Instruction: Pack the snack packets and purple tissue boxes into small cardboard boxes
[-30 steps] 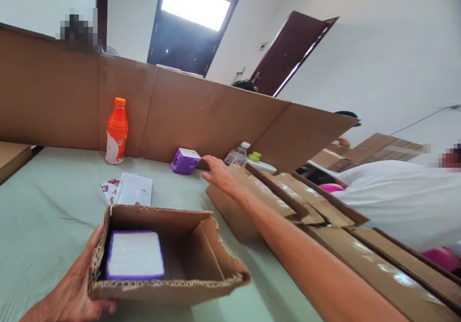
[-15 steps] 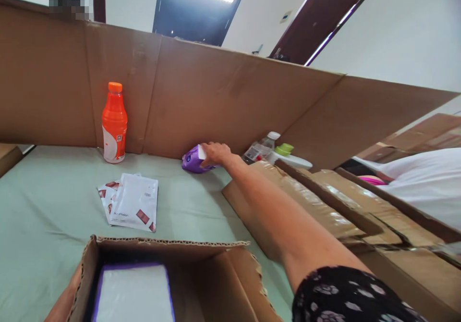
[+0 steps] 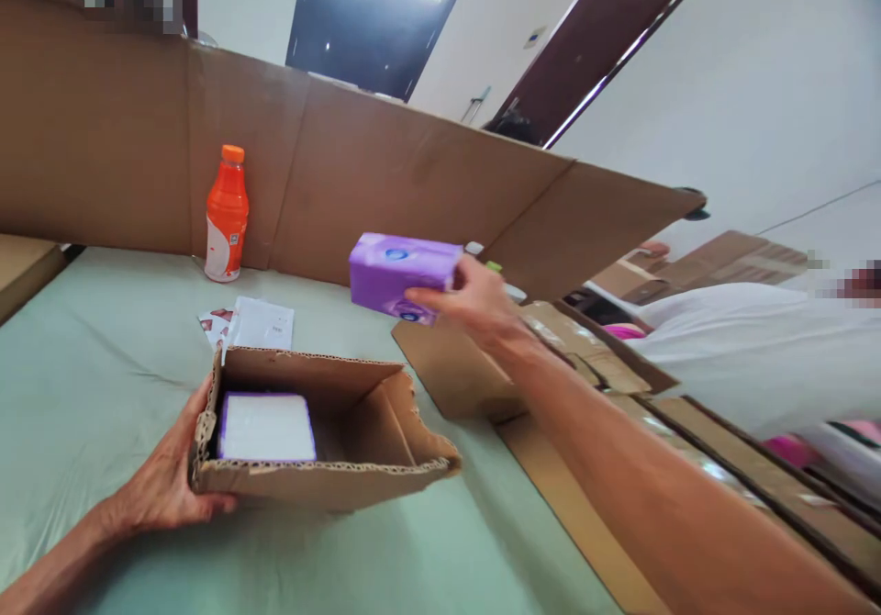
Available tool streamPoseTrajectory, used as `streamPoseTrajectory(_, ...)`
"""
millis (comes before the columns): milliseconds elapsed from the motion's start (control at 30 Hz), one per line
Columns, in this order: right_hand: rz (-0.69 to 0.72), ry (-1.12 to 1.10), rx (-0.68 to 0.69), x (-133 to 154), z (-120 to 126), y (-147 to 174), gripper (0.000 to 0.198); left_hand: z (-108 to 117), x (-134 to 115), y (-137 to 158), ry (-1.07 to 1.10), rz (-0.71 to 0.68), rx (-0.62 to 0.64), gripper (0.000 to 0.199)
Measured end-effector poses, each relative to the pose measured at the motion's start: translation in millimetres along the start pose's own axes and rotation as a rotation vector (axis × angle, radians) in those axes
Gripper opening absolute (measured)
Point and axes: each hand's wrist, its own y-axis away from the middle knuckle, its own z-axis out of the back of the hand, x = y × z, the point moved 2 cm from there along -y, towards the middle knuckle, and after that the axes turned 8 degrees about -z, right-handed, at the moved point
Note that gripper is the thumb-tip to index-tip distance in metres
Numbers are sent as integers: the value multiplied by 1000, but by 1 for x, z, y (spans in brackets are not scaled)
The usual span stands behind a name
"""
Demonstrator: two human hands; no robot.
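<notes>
Right hand [image 3: 482, 307] gripping purple pack [image 3: 403, 275] midair, left hand [image 3: 169, 482] clasping open carton [image 3: 323, 482]

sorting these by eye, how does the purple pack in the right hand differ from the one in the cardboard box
The purple pack in the right hand is held up in the air; the pack in the box lies flat inside the cardboard box, which the left hand grips. The held pack shows purple printed sides; the boxed one shows a white top with a purple edge. Both carry the same purple.
</notes>
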Motion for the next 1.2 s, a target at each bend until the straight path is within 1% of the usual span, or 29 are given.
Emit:
streamPoseTrajectory(33, 28, -231, -35, 12, 19, 15, 64, 1, -1, -2, -26, -24, -23, 138)
streamPoseTrajectory(67, 62, -409, -57, 25, 36, 31, 62, 1, -2, -3, -50, -48, -39, 135)
streamPoseTrajectory(100, 92, -528, -56, 37, 51, 47, 60, 2, -4, -4, -66, -66, -47, 133)
streamPoseTrajectory(133, 117, -597, -37, 48, 63, 62, 57, 2, -5, -4, -70, -78, -46, 131)
streamPoseTrajectory(200, 153, -611, 55, 66, 79, 87, 56, 3, -9, -6, -67, -96, -39, 131)
streamPoseTrajectory(267, 173, -524, 188, 81, 83, 106, 59, 3, -13, -8, -64, -108, -40, 132)
streamPoseTrajectory(333, 192, -376, 317, 93, 80, 118, 64, 4, -15, -10, -67, -117, -39, 132)
streamPoseTrajectory(400, 226, -188, 387, 104, 73, 124, 63, 4, -17, -11, -69, -125, -37, 131)
streamPoseTrajectory(467, 263, 43, 408, 114, 66, 126, 54, 4, -16, -10, -70, -133, -34, 130)
streamPoseTrajectory(533, 303, 301, 406, 121, 59, 127, 40, 4, -15, -10, -71, -141, -32, 130)
streamPoseTrajectory(600, 368, 521, 414, 126, 52, 128, 30, 2, -14, -9, -70, -152, -30, 129)
streamPoseTrajectory(700, 474, 732, 445, 132, 38, 131, 22, 1, -14, -10, -71, -177, -30, 128)
streamPoseTrajectory(767, 497, 831, 480, 137, 28, 133, 19, 0, -14, -11, -74, -195, -30, 129)
streamPoseTrajectory(900, 441, 937, 563, 143, 15, 128, 20, 1, -18, -11, -92, -218, -37, 128)
streamPoseTrajectory(1000, 421, 955, 589, 143, 17, 125, 20, 1, -19, -10, -111, -228, -46, 127)
streamPoseTrajectory(1133, 403, 968, 547, 146, 21, 129, 22, 1, -18, -11, -133, -245, -45, 128)
streamPoseTrajectory(1200, 417, 1001, 555, 149, 19, 132, 21, 1, -18, -12, -141, -248, -42, 127)
